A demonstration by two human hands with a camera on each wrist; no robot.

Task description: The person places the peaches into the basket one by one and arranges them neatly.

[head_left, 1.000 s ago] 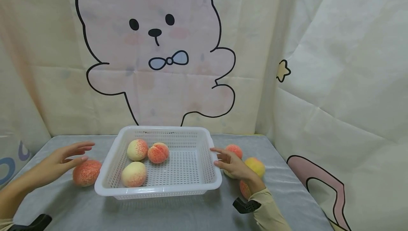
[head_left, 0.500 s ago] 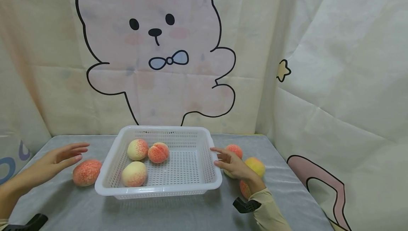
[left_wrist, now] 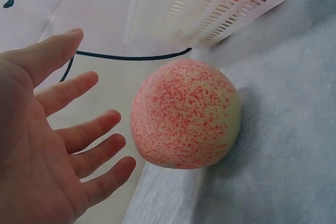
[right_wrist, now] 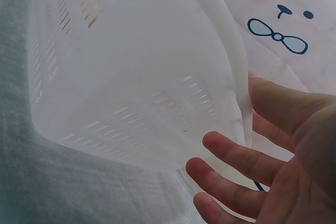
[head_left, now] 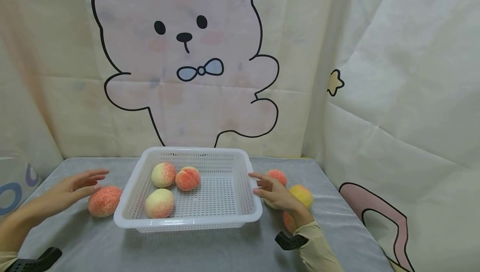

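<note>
A white plastic basket [head_left: 191,222] with slotted sides stands mid-table. Inside lie a pale peach [head_left: 159,203], another pale, red-speckled peach [head_left: 163,175] and a redder peach [head_left: 188,178], all toward its left. My left hand [head_left: 71,190] hovers left of a red-speckled peach [head_left: 105,201] on the table, fingers spread and holding nothing. In the left wrist view a gap separates its fingertips from that peach [left_wrist: 185,114]. At the basket's right rim, my right hand [head_left: 275,193] rests with thumb and forefinger against the edge. Its other fingers [right_wrist: 226,179] extend loosely beside the basket wall [right_wrist: 152,61].
Right of the basket, partly hidden behind my right hand, are several peaches, including a red one [head_left: 277,176], a yellow one [head_left: 302,195] and an orange one [head_left: 289,222]. Grey cloth covers the table [head_left: 202,251]. A curtain [head_left: 225,109] with a cartoon bear hangs behind.
My left hand drew slightly left from the peach beside it, then came back a little to the right. The head view shifted slightly. My right hand stays at the basket rim.
</note>
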